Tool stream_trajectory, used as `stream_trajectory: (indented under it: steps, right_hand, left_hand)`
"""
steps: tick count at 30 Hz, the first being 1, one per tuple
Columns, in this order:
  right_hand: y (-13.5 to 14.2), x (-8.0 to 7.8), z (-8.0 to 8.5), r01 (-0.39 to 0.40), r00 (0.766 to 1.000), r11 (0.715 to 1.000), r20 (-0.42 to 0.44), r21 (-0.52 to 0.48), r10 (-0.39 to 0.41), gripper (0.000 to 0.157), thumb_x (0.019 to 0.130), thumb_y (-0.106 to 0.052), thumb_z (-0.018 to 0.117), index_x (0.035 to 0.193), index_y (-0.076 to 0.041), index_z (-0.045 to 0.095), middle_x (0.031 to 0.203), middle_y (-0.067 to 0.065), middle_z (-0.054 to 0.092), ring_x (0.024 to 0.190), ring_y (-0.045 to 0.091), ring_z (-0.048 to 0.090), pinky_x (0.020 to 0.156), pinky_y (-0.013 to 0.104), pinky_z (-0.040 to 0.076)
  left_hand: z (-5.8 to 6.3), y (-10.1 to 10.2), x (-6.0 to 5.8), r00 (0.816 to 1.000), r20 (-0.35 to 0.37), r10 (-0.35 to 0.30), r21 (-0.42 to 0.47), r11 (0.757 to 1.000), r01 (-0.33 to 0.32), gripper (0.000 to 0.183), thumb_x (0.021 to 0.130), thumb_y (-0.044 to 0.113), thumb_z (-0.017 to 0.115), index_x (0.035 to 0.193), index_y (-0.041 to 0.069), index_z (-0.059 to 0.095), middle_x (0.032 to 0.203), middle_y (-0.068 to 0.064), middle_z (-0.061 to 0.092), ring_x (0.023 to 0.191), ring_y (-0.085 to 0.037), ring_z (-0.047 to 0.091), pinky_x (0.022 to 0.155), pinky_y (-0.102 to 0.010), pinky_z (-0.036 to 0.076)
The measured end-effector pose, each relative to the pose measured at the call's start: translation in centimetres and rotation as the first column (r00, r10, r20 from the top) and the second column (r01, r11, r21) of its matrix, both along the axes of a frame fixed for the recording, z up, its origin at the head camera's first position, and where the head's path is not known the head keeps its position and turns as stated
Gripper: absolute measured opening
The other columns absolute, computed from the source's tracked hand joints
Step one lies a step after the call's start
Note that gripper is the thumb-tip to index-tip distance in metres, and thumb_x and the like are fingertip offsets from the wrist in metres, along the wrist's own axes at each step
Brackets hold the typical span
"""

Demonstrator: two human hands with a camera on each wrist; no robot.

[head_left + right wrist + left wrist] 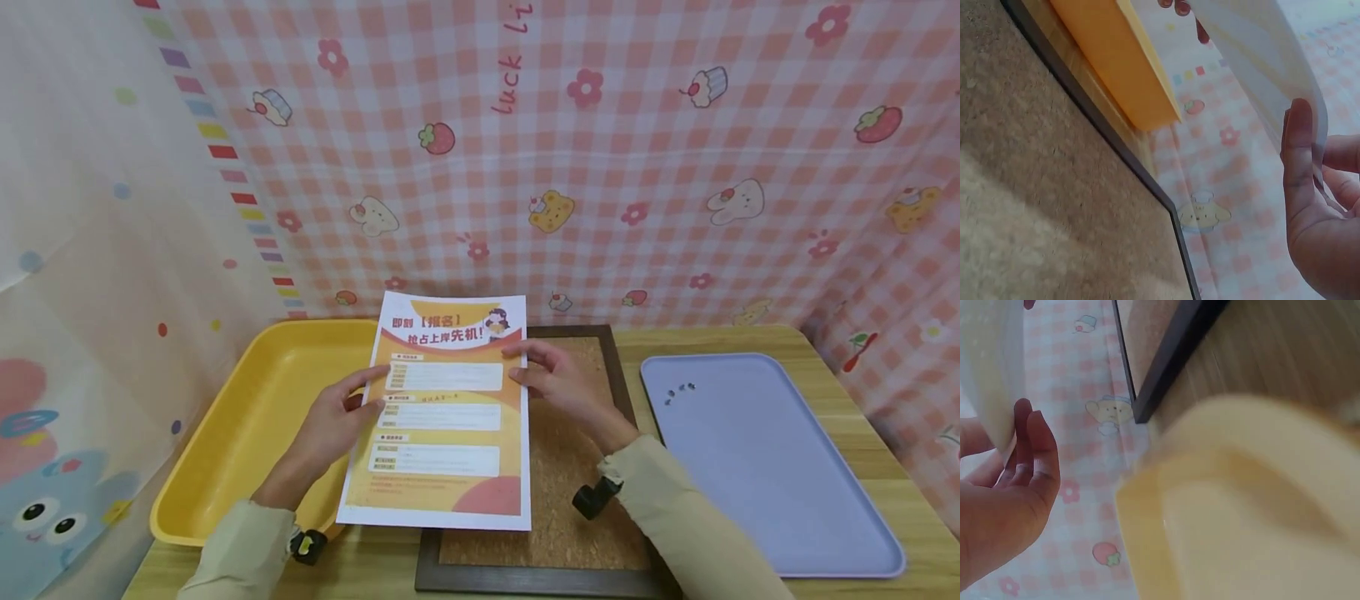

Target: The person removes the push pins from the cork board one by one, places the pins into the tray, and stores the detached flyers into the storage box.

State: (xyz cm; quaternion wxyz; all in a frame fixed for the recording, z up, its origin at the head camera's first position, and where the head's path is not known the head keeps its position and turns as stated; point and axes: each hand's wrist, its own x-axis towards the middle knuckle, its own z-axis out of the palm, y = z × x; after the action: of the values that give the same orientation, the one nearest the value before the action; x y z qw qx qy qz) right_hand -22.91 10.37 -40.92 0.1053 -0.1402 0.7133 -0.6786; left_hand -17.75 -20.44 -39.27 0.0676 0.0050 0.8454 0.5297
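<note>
A printed paper flyer (pixel 450 492), orange and yellow with white text boxes, is held up in the middle of the head view, its printed face toward me. My left hand (pixel 333 425) pinches its left edge, and my right hand (pixel 566 387) pinches the opposite edge a little higher up. In the left wrist view, the sheet's pale back (pixel 1013 369) runs down between the thumb and fingers. The right wrist view has the sheet (pixel 1266 56) bending slightly where the hand grips it. Below lies a dark-framed corkboard (pixel 555 517), partly hidden by the flyer.
A deep yellow tray (pixel 255 400) stands on the left, overlapped by the flyer in the head view. On the right, a shallow lavender tray (pixel 765 475) bears several small shiny pieces (pixel 682 387) near its far left corner. A checked cloth (pixel 480 183) hangs behind the wooden table (pixel 832 392).
</note>
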Motion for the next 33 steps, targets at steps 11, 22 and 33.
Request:
stream_trajectory:
  steps: [11, 22, 33]
  right_hand:
    - [-3.9, -0.9, 1.3, 0.015, 0.999, 0.999, 0.03, 0.046, -0.016, 0.022, 0.09, -0.008, 0.06, 0.112, -0.011, 0.062, 0.116, 0.008, 0.061, 0.085, 0.019, 0.063, 0.068, 0.034, 0.054]
    - [-7.4, -1.3, 1.5, 0.042, 0.999, 0.997, 0.016, 0.071, -0.044, 0.021, 0.088, -0.007, 0.064, 0.108, -0.014, 0.065, 0.109, 0.006, 0.064, 0.074, 0.015, 0.062, 0.058, 0.026, 0.05]
    - [-9.6, -1.4, 1.8, -0.02, 0.999, 0.999, 0.048, -0.044, 0.022, 0.029, 0.088, 0.0, 0.06, 0.116, -0.006, 0.058, 0.11, 0.016, 0.061, 0.074, 0.019, 0.066, 0.063, 0.036, 0.056]
  left_hand:
    - [1.0, -3.8, -0.2, 1.0, -0.015, 0.001, -0.021, 1.0, -0.001, 0.053, 0.094, 0.014, 0.056, 0.143, 0.026, 0.041, 0.128, -0.017, 0.049, 0.091, -0.027, 0.059, 0.07, -0.03, 0.054]
    - [1.4, -7.0, -0.6, 0.999, -0.047, 0.017, -0.041, 0.999, -0.018, 0.05, 0.094, 0.015, 0.056, 0.142, 0.016, 0.042, 0.132, -0.018, 0.046, 0.094, -0.027, 0.055, 0.073, -0.024, 0.052]
    - [2.3, -9.2, -0.9, 0.996, 0.066, 0.055, 0.052, 0.997, -0.059, 0.054, 0.095, 0.026, 0.055, 0.146, 0.024, 0.035, 0.142, -0.014, 0.034, 0.098, -0.02, 0.056, 0.079, -0.024, 0.052]
